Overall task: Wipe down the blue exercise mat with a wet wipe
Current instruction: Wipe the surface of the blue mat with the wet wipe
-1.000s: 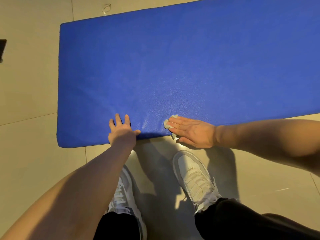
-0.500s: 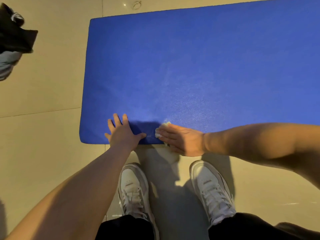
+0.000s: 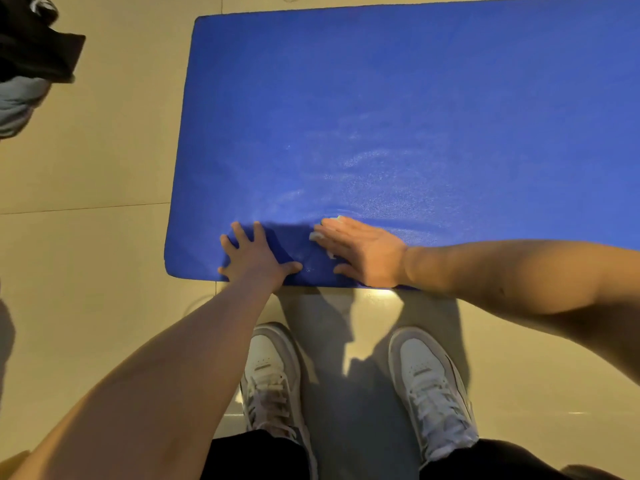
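Mostly, the wet wipe was hidden: only small pale scraps showed past the fingertips and beside the palm of the right hand. That hand lay flat over it, fingers straight and close together, pressing it onto the blue exercise mat close to the mat's near edge. The mat itself ran out of view on the right. At upper left a dark cloth bundle, with something grey under it, was cut by the frame and hard to identify.

The left hand rested flat on the mat just beside the right, fingers spread, gripping nothing, near the near-left corner. That end of the mat had rounded corners, with bare floor tiles beyond it. The broad stretch of mat past both hands lay open.

The mat looked finely pebbled, with pale shiny streaks above the right hand. The tiles were glossy beige. Two white lace-up sneakers stood on them, just short of the mat's near edge.
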The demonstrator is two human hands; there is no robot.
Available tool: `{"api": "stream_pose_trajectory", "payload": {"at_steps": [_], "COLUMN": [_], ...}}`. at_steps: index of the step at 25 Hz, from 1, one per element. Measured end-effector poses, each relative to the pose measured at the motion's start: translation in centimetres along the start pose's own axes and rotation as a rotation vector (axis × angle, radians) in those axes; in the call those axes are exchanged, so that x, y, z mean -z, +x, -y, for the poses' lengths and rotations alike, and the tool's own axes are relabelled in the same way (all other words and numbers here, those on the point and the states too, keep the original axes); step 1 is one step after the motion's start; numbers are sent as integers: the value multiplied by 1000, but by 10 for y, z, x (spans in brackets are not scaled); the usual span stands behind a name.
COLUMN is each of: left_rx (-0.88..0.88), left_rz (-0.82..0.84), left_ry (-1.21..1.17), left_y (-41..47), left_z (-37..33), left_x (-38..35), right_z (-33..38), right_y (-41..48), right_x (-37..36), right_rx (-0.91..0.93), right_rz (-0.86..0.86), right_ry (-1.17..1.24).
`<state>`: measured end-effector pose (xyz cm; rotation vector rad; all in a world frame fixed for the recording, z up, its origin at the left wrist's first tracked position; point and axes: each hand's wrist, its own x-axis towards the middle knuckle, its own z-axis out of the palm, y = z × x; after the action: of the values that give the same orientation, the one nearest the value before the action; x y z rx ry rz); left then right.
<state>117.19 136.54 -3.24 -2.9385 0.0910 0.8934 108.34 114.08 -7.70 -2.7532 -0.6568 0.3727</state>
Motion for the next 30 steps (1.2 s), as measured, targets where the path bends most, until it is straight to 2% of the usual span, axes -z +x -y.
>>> {"api": "stream_pose_trajectory", "payload": {"at_steps": [3, 6, 9, 12, 15, 17, 19, 22, 24, 25, 30], "left_rx": [-12, -12, 2, 3, 4, 4, -1, -11, -9, -6, -6], "left_rz": [-15, -24, 7, 21, 24, 27, 38, 59, 73, 78, 17], "left_ry": [-1, 0, -6, -17, -14, -13, -26, -24, -23, -25, -17], "left_y": [-1, -1, 0, -1, -2, -3, -4, -6, -8, -8, -4], "left_z": [0, 0, -1, -2, -2, -2, -2, 0, 1, 1, -1], "left_x": [-1, -3, -1, 2, 3, 4, 5, 8, 9, 9, 16], "right_z": [-37, -47, -12, 17, 26, 10, -17, -65, -66, -56, 21], "right_y": [23, 32, 28, 13, 1, 5, 19, 34, 40, 43, 17], "right_x": [24, 28, 14, 9, 3, 10, 24, 39, 35, 28, 2], "right_rx": [-229, -335, -253, -144, 47, 80, -8, -280, -422, -432, -121], "right_rz": [-30, -24, -57, -91, -26, 30, -25, -85, -84, -97, -80], "right_ry": [-17, -30, 20, 207, 143, 144, 134, 28, 45, 56, 224]}}
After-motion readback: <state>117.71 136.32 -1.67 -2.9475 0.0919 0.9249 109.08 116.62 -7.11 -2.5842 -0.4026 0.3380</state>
